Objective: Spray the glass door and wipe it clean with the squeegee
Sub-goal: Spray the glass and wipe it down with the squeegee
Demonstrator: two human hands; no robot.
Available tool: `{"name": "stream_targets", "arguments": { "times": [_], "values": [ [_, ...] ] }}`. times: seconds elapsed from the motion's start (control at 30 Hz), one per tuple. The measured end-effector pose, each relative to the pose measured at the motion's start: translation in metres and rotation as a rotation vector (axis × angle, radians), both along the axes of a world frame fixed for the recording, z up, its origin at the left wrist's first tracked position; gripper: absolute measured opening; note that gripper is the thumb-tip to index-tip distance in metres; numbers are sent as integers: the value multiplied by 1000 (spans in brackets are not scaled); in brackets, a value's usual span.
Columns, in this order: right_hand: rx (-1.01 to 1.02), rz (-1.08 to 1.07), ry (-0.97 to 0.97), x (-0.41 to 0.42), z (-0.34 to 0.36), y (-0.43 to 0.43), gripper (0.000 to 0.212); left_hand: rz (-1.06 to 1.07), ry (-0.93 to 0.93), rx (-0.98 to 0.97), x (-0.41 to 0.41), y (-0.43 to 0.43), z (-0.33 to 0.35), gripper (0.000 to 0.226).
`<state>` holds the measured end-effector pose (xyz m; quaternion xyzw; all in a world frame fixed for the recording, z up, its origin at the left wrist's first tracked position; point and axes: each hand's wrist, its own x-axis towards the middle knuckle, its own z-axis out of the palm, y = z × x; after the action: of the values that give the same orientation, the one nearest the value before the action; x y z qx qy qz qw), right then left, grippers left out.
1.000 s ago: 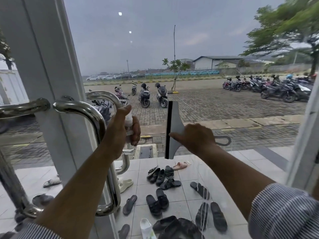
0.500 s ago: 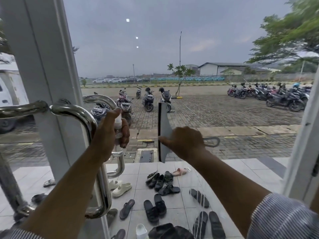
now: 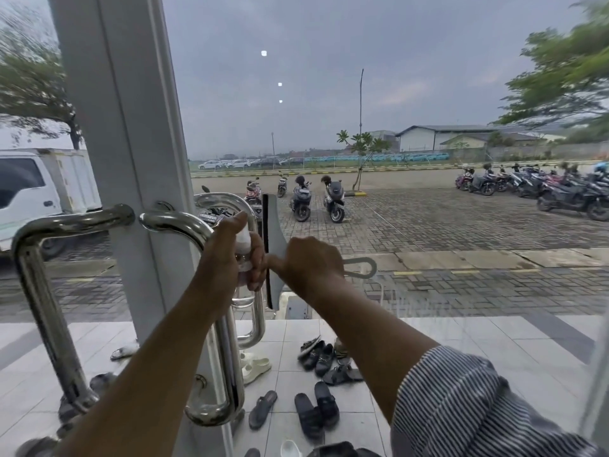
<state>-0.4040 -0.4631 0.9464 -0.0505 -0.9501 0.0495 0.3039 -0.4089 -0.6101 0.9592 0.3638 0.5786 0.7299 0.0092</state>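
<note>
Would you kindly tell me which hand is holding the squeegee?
The right hand grips the squeegee; the left hand holds the spray bottle instead.

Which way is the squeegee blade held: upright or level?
Upright: the squeegee blade runs top to bottom, handle sticking rightward from the right hand.

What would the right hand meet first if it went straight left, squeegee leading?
Likely the left hand round the bottle; the squeegee in the right hand sits just beside the left fingers. Depth unclear.
</note>
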Motion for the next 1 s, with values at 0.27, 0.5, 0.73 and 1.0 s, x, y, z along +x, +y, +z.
{"name": "stream_targets", "arguments": {
  "times": [0.27,0.5,0.73,1.0],
  "values": [
    [-40,-156,16,31,5,70,62,11,-22,-22,4,17,4,54],
    [-70,-304,34,71,0,125,64,50,-6,-51,3,12,5,55],
    [51,-142,122,53,15,69,60,54,-19,-26,2,4,7,55],
    [0,-96,134,17,26,30,47,45,-15,-25,2,6,6,57]
  ]
}}
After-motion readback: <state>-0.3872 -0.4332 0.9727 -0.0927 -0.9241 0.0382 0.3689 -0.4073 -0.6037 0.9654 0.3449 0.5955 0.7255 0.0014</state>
